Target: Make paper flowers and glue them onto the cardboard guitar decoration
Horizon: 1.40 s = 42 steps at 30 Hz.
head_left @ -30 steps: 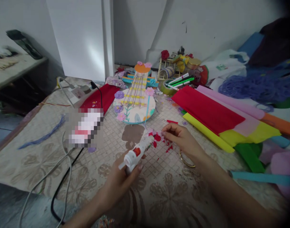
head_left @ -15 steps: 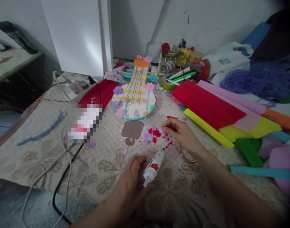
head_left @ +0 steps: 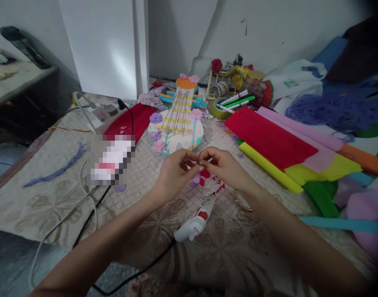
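Over the table, my left hand (head_left: 176,171) and my right hand (head_left: 222,167) meet fingertip to fingertip, both closed in a pinch. What they hold is too small and hidden to name. Just below the fingers lie red and purple petals (head_left: 204,174), partly covered by the hands. A white hot glue gun (head_left: 191,225) rests on the tablecloth nearer to me, nozzle pointing away, with a black cord. Beyond the hands is a guitar-shaped craft (head_left: 173,138) decorated with purple and pink flowers and yellow strips.
Red sheets (head_left: 272,136) and a yellow sheet (head_left: 269,167) lie to the right. A tape roll (head_left: 219,111) holds several markers behind them. On the left are a blurred-out phone-like object (head_left: 111,161), loose cables (head_left: 97,210) and a purple yarn strand (head_left: 57,171). A gold ring-shaped piece (head_left: 241,202) lies by my right forearm.
My left hand has left the glue gun on the table and moved up and forward to meet my right hand. My right hand has shifted slightly left, still pinching.
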Motion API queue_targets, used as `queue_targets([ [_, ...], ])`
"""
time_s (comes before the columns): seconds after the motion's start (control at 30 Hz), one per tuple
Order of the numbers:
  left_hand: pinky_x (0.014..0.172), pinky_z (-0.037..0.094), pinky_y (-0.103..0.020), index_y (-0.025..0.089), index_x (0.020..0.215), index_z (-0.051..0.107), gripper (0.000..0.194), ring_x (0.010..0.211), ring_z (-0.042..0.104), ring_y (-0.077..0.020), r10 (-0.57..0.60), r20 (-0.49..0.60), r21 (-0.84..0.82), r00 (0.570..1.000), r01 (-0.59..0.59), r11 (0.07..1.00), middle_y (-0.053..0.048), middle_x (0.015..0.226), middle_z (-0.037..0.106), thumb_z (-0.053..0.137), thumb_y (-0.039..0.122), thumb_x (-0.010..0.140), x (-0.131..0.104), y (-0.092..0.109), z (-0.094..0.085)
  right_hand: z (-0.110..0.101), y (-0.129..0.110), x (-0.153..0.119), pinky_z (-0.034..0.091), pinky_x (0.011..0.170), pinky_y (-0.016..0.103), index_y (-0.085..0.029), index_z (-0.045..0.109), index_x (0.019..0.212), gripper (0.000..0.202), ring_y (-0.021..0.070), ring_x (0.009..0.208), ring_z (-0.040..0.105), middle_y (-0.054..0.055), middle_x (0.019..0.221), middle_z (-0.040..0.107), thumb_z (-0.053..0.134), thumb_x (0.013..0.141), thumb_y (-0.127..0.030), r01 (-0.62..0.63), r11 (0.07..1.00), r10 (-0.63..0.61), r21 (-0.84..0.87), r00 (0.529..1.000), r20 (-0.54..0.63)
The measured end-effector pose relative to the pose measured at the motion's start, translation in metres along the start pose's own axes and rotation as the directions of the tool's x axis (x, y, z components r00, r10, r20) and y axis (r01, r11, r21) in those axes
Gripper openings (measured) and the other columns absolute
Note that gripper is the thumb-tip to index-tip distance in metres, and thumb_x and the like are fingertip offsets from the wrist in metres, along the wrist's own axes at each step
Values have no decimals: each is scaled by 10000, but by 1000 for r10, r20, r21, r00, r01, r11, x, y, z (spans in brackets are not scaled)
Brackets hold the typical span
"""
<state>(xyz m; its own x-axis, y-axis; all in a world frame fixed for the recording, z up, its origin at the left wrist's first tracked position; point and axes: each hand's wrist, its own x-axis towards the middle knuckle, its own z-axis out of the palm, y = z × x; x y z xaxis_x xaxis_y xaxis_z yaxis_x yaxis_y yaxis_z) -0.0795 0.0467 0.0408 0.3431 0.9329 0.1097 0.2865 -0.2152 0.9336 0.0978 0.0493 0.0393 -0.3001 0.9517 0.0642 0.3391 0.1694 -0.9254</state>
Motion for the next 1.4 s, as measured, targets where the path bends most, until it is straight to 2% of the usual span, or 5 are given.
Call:
queue_targets([
  [0.33, 556, 444, -198, 124, 878, 575, 137, 611, 562, -83, -96, 12, -181, 995, 97, 979, -26, 738, 617, 560, 216, 777, 16, -32, 10, -3, 18, 1, 415, 601, 243, -184, 590, 827, 121, 129, 662, 538, 3, 744, 597, 489, 856, -243, 13, 999, -11, -52, 999, 31],
  [0.47, 542, 435, -202, 138, 894, 580, 149, 589, 565, -91, -86, 24, -56, 996, 87, 995, -21, 729, 630, 544, 233, 785, 14, -33, 4, -6, 18, 4, 421, 653, 284, -187, 609, 745, 179, 165, 677, 568, 9, 661, 603, 491, 863, -251, 38, 916, -84, -399, 991, -99],
  [0.57, 531, 422, -213, 149, 865, 587, 122, 541, 545, -97, -82, 69, 119, 994, 74, 990, -3, 653, 612, 517, 212, 788, 10, -34, -2, -14, 21, 0, 447, 683, 307, -215, 595, 1065, 250, 169, 713, 597, 43, 901, 639, 513, 832, -173, 69, 835, -169, -546, 976, -136],
  [0.9, 705, 437, -292, 186, 828, 593, 70, 780, 563, -172, -35, 104, 572, 994, -31, 820, -44, 878, 602, 551, 202, 774, 4, -39, 12, -5, 32, -7, 441, 767, 315, -193, 592, 935, 133, 196, 893, 542, 57, 935, 572, 559, 813, -154, 259, 789, -192, -557, 965, 177],
  [1.4, 548, 392, -208, 159, 760, 584, 83, 543, 515, -94, -12, 86, 295, 996, -13, 955, 20, 603, 575, 501, 159, 767, -1, -37, -5, -37, 38, -21, 402, 693, 352, -191, 565, 701, 192, 230, 745, 518, 55, 683, 556, 495, 871, -250, 81, 656, -159, -750, 987, -32],
])
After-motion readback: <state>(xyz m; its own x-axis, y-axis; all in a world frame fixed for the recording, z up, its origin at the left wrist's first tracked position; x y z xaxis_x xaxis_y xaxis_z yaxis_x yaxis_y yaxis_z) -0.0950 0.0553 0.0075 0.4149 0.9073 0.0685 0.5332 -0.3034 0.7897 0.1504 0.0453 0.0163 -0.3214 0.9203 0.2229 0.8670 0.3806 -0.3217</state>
